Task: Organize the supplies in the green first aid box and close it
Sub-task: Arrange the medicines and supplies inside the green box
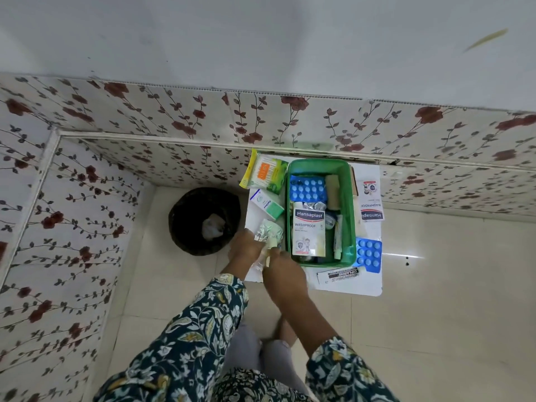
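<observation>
The green first aid box [349, 198] stands open on a small white table [368, 285]. Inside lie a blue blister pack [307, 188], a Hansaplast box [309, 230], a beige bandage roll [332, 190] and a tube [338, 239]. My left hand [245, 248] grips silver foil strips [269, 232] left of the box. My right hand [285, 275] pinches a small pale item at the box's near left corner, touching the same bundle. Outside the box lie a cotton bud pack [265, 175], a green-white carton [266, 204], another blue blister pack [368, 253], a Cipladine tube [339, 276] and Hansaplast packs [372, 214].
A dark round waste bin [188, 227] with crumpled paper stands on the tiled floor left of the table. Floral wall panels close in behind and on the left. My feet show below the table's near edge.
</observation>
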### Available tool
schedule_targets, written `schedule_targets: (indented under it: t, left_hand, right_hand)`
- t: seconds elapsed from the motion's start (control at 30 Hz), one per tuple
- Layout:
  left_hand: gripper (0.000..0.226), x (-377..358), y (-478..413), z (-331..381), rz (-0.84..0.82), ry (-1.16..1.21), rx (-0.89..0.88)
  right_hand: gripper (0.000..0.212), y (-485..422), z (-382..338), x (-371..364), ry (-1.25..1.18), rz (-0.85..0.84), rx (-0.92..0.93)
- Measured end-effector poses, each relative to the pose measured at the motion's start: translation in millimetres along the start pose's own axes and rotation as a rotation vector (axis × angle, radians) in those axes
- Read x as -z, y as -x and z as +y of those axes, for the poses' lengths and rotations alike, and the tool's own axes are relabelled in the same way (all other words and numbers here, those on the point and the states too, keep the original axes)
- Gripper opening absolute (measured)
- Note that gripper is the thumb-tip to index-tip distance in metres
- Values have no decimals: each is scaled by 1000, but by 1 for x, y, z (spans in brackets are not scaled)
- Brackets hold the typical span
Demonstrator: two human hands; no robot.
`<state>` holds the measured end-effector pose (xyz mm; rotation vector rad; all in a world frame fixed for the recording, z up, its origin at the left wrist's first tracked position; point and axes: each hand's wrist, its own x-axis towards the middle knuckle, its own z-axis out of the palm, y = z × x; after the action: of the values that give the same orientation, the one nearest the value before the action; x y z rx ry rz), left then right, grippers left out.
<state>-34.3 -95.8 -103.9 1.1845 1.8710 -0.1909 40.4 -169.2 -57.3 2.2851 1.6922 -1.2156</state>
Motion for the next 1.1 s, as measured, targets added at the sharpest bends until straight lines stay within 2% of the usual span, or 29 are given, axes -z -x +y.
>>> schedule_targets:
  t: [0.07,0.1,0.17,0.23,0.3,0.37,0.4,0.5,0.6,0.63,0.73,0.8,0.87,1.0,1.1]
  left_hand:
    - [24,-2,-4,-4,3,29,-3]
    - [6,-4,-8,-7,3,33,-17]
    - [20,-5,-11,-10,-10,55,-35]
    - [7,-5,-14,-12,-30,87,-44]
    - [17,-5,-18,-15,-59,125,-44]
    - [13,-2,-18,-18,-95,150,-42]
    - [19,1,-17,-20,-110,156,-30]
    - [10,19,-9,-25,-94,87,-46]
    - [28,46,8,-20,-49,76,-71]
    - [30,55,13,-14,-34,117,-90]
    - [15,68,28,18,-22,235,-162]
    - [20,63,37,48,-28,250,-240]
    - [23,47,40,74,-36,187,-296]
    - [4,16,45,105,-2,-73,-326]
    - [23,6,47,113,15,-166,-304]
  right_hand:
    - [43,-2,0,-15,89,-10,-50]
    - [48,-4,2,-22,105,-13,-83]
    - [57,-10,7,-32,131,-18,-136]
    - [61,-16,11,-41,156,-13,-157]
    - [62,-19,10,-45,164,5,-164]
    - [60,-19,7,-46,137,16,-185]
    - [58,-18,6,-45,112,20,-198]
    - [57,-7,-4,-40,51,20,-193]
    - [62,12,-14,-21,-98,34,-161]
    - [64,17,-15,-11,-161,62,-162]
    - [66,19,-5,23,-219,197,-193]
    - [66,12,11,42,-194,269,-243]
    - [66,1,29,55,-163,294,-300]
    - [63,-18,55,65,-68,233,-373]
    - [59,-28,61,68,-9,223,-368]
